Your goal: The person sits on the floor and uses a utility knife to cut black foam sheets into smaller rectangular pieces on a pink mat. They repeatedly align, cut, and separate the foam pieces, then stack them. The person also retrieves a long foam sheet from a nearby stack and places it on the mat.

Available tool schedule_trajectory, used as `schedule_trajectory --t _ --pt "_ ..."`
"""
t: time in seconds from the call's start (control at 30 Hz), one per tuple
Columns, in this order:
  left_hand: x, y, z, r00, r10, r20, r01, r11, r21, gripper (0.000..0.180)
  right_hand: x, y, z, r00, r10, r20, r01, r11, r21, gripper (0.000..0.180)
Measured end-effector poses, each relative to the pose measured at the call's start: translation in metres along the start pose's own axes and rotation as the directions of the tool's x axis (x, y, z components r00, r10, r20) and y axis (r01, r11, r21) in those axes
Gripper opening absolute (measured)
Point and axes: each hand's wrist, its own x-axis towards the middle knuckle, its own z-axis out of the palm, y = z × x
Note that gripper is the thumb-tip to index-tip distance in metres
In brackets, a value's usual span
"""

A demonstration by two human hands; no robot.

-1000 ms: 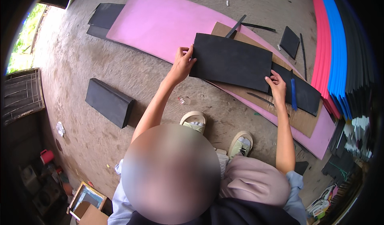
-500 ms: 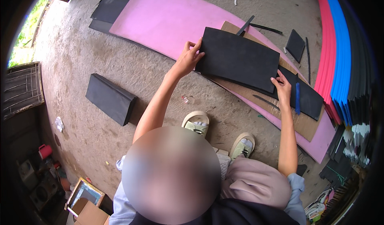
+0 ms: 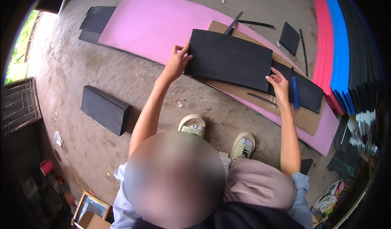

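Black foam panel (image 3: 230, 60) is positioned over the pink foam sheet (image 3: 150, 29), atop brown cardboard (image 3: 302, 118). Left hand (image 3: 176, 64) and right hand (image 3: 279, 85) have fingers clamped on its opposite ends, presumably to keep it level and aligned.

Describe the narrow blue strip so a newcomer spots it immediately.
Find the long pink sheet on the floor, then the brown cardboard on top. Just right of the right hand, the narrow blue strip lying across a black sheet is the only blue piece on the cardboard.
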Motion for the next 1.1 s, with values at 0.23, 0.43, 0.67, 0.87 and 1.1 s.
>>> schedule_trajectory --t 0.23,0.43,0.67,0.87,1.1 --pt "0.001 -0.004 0.001 1.000 0.010 0.007 -0.010 1.000 -0.009 0.051 0.001 0.006 -0.003 1.000 -0.008 0.004 0.008 0.999 -0.036 0.046" --pt "0.004 0.000 0.002 1.000 -0.026 0.001 0.026 1.000 0.007 0.050 0.002 0.008 -0.001 0.997 -0.067 -0.039 0.059 0.982 -0.179 0.045" --pt "-0.001 0.052 0.017 0.941 0.124 -0.314 -0.043 0.966 0.255 0.059 0.012 -0.006 -0.036 0.986 -0.078 -0.150 0.046 0.977 -0.207 0.034" --pt "0.017 0.125 0.061 0.866 0.420 0.273 -0.481 0.849 0.219 0.079 0.011 -0.005 -0.102 0.959 -0.241 -0.146 0.029 0.599 -0.800 0.045" --pt "0.036 0.146 0.099 0.700 0.505 0.506 -0.692 0.656 0.302 0.094 -0.015 -0.003 -0.118 0.998 -0.065 0.023 0.056 0.574 -0.817 0.063"
